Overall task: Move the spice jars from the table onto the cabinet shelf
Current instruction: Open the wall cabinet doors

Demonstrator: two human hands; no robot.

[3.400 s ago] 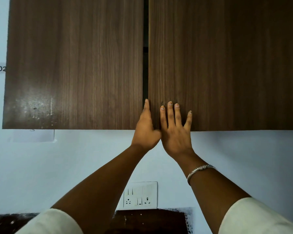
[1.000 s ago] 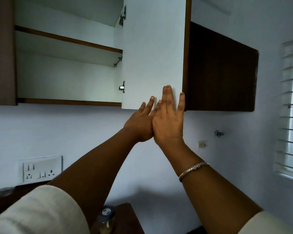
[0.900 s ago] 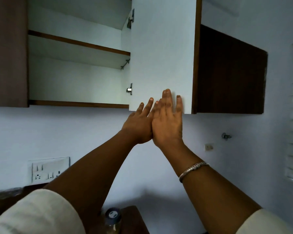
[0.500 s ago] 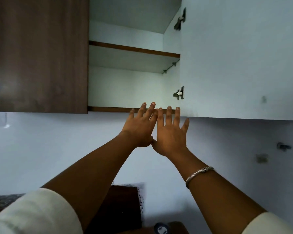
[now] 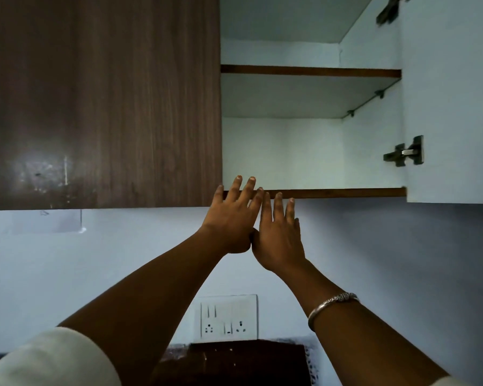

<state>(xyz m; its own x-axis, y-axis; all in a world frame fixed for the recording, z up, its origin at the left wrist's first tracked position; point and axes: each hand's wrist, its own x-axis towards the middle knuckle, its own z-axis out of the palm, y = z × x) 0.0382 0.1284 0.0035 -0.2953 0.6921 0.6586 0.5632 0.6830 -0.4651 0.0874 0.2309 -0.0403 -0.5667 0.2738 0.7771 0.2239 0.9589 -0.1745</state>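
**Hands.** Both hands are raised to the wall cabinet and nothing is held in either. The left hand (image 5: 232, 218) is presented with fingers straight and slightly spread. Its fingertips (image 5: 238, 181) overlap the front edge of the lower shelf (image 5: 346, 193), just beside the closed left door (image 5: 103, 101). Whether the edge is actually touched cannot be determined. The right hand (image 5: 279, 238) is held flat and empty alongside, meeting the left near the thumbs. A bracelet (image 5: 332, 303) is worn on the right wrist.

**Cabinet.** The right door (image 5: 452, 107) is swung aside, with its white inner face and a hinge (image 5: 405, 154) exposed — the right compartment is thereby opened for loading. The lower shelf and the upper shelf (image 5: 310, 71) are viewed from below, and no jar is seen on either.

**Task items.** The spice jars are not in view. They are judged to be on the table (image 5: 234, 363), of which only a dark strip is shown beneath the socket plate (image 5: 229, 317).

**Assessment.** The flat, empty posture is judged to suit door handling, not carrying. Access is judged ready, and no jar is seen to have been transferred. For the next step the hands would have to be lowered to the table and a jar gripped.

**Risk.** The shelves sit above the line of sight, so jars would be set down with little view of the shelf surface — a tip at the front edge is possible.
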